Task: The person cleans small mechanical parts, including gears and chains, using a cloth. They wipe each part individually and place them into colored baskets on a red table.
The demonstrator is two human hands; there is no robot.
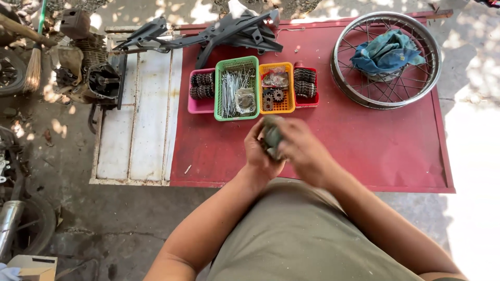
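Over the red metal table [364,151], both hands [284,148] clasp a blurred grey-green lump [271,136].

Four baskets stand in a row on the red table [364,145]: one pink basket [201,104], one green basket [237,88], one orange basket [276,88] and one red basket [306,86]. One spoked wheel rim [344,83] lies at the right with one blue rag [386,52] on it. One broom [33,67] and one engine [86,67] sit at the left. Two hands [260,153] [304,151] hold one grey-green piece [271,136].
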